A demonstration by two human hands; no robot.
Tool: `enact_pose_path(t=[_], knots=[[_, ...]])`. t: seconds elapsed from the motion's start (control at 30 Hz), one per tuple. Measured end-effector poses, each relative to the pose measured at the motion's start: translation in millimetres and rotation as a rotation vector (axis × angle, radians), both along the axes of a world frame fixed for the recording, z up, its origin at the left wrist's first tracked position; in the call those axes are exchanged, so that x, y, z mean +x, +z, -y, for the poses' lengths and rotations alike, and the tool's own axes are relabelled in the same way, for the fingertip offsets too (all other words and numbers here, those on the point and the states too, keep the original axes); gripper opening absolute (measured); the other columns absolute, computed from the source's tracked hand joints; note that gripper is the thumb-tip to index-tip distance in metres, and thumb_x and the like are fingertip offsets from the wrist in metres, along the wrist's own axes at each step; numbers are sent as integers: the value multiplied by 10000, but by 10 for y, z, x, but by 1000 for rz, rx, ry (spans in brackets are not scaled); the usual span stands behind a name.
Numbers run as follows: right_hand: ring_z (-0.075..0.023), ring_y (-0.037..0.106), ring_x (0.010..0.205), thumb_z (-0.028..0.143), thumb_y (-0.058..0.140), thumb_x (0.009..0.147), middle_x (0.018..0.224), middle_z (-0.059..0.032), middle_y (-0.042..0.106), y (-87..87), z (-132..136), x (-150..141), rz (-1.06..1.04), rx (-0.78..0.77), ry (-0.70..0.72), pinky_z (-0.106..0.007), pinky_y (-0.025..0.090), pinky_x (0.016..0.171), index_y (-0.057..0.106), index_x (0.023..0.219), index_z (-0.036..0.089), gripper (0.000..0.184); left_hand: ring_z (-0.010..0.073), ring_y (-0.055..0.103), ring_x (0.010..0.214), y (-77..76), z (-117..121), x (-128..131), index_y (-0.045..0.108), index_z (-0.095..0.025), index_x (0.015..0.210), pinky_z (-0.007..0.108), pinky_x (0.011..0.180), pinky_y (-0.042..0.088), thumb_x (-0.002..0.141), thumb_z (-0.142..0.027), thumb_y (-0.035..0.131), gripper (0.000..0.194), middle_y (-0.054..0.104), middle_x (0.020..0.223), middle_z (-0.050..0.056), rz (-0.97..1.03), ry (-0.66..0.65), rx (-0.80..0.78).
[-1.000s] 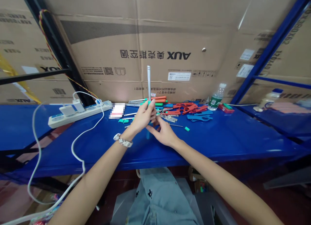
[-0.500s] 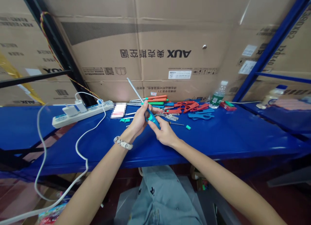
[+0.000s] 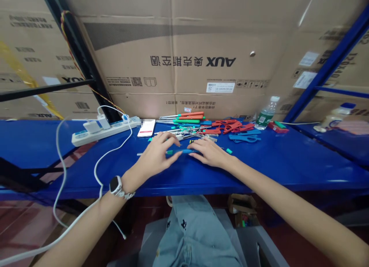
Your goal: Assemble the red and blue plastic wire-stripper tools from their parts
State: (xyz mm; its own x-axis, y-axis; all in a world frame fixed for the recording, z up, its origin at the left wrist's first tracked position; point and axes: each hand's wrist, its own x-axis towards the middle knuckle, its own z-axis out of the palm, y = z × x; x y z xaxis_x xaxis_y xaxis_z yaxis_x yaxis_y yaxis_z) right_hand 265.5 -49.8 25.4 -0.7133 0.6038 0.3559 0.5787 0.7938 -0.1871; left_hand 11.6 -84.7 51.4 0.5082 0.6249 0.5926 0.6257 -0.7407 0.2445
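A screwdriver with a blue-green handle lies level, low over the front of the blue tabletop. My left hand arches over its shaft, thumb close to the handle and fingers spread apart; the shaft tip pokes out on the left. Around the handle's right end my right hand has its thumb and fingers closed. By the right fingertips is a small yellow and black handle, partly hidden. Behind the hands lie orange-handled screwdrivers, a green-handled screwdriver and several thin metal pieces.
Red plastic clips and blue ones lie right of the tools. Farther right stand a water bottle and a red box. A phone and a power strip with trailing white cables are on the left. Cardboard boxes form the back.
Both hands have lowered the screwdriver from a raised, upward tilt to level near the tabletop. My left hand has opened and moved left along the shaft; my right hand has shifted right.
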Motion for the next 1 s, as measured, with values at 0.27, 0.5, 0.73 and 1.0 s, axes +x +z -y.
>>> enact_pose_path(t=[0.27, 0.5, 0.73, 1.0], knots=[[-265, 573, 1066, 254, 701, 884, 1112, -85, 665, -131, -56, -35, -153, -167, 1, -459, 437, 989, 580, 1292, 210, 428, 251, 682, 997, -331, -372, 102, 666, -222, 1069, 410, 890, 534, 910, -353, 692, 207, 726, 1067, 78, -134, -62, -303], [-267, 552, 1128, 51, 519, 844, 1138, -113, 642, -50, -358, 161, -206, -108, -238, -452, 447, 1005, 671, 1091, 178, 317, 241, 695, 942, -338, -381, -8, 676, -198, 1063, 405, 849, 558, 871, -463, 719, 330, 741, 1051, 85, -37, -33, -357], [-283, 597, 1030, 139, 699, 769, 1017, -112, 694, 73, -547, 74, 20, -189, -318, -387, 482, 851, 728, 997, 186, 235, 217, 685, 856, -141, -553, 200, 701, -204, 951, 355, 765, 518, 927, -471, 628, 278, 754, 938, 68, 41, -90, -297], [-289, 671, 858, 304, 717, 831, 923, -109, 737, 231, -546, -42, 222, -160, -415, -352, 445, 703, 696, 888, 217, 105, 164, 588, 680, -96, -858, 180, 663, -179, 778, 290, 646, 426, 972, -467, 529, 372, 701, 744, 39, 283, 72, -143]])
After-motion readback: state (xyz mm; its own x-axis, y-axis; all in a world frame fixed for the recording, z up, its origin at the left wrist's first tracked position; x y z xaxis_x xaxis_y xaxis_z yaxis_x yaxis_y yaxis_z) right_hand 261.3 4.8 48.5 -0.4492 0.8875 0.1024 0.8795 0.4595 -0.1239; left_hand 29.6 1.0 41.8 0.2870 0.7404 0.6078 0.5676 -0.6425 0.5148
